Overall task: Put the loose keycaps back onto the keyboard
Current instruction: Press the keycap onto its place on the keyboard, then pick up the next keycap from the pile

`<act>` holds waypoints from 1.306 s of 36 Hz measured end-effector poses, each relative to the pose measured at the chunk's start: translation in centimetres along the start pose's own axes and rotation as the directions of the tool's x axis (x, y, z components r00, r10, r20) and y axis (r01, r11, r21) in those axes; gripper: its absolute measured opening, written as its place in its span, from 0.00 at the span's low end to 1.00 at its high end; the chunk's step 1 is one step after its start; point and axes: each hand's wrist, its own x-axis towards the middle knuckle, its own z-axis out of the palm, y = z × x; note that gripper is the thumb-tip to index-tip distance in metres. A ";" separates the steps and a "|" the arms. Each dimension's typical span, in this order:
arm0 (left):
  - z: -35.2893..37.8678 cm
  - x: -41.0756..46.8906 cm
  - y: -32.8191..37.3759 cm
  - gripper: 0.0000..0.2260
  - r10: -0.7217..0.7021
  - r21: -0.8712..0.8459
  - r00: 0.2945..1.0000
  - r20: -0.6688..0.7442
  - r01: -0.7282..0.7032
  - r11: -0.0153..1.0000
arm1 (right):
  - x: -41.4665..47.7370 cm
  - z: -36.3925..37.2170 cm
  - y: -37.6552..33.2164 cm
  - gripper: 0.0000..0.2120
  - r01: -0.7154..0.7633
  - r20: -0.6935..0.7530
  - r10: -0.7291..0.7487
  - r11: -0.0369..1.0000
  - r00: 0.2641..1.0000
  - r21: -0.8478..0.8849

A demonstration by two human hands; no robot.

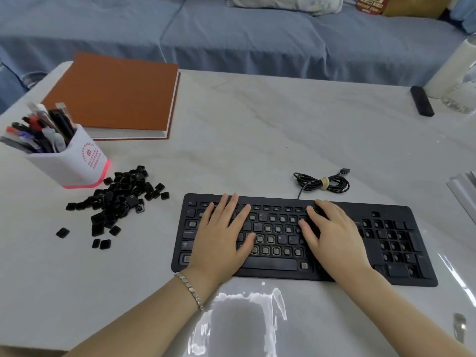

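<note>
Both hands lie flat, fingers straight and slightly spread, holding nothing: left hand (222, 235) and right hand (332, 235) on the black keyboard (401, 253), loose keycaps (121, 199) heaped to its left.

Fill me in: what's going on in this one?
A person lays both hands flat on a black keyboard, left hand on its left half, right hand near the middle. Many sockets are bare. The loose keycaps lie heaped on the table left of it, beside a pen cup. Neither hand holds one.
</note>
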 end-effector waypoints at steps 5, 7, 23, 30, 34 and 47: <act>-1.1 -1.6 -1.1 0.20 0.047 -0.108 0.999 -0.010 -0.048 0.993 | 0.0 -0.7 -3.9 0.07 0.073 0.043 -0.083 0.979 0.996 0.191; -2.1 -2.8 -2.4 0.19 0.018 -0.156 0.999 -0.032 -0.023 0.987 | 0.0 -0.7 -6.2 0.11 0.136 0.090 -0.166 0.953 0.982 0.271; -8.9 -9.8 -15.1 0.14 -0.626 -0.117 0.772 -0.114 0.615 0.780 | 1.4 1.9 -20.8 0.14 0.344 0.309 -0.515 0.814 0.799 0.468; -8.9 -10.0 -15.9 0.04 -0.578 -0.197 0.811 -0.091 0.555 0.808 | 1.9 4.1 -25.4 0.16 0.410 0.338 -0.589 0.781 0.734 0.472; -9.4 -10.4 -16.2 0.06 -0.535 -0.078 0.841 -0.078 0.530 0.845 | 2.3 5.5 -27.4 0.19 0.500 0.337 -0.652 0.747 0.679 0.438; -10.9 -10.7 -16.2 0.05 -0.739 -0.653 0.660 0.136 0.621 0.434 | 2.6 7.4 -27.7 0.12 0.573 0.391 -0.621 0.782 0.679 0.246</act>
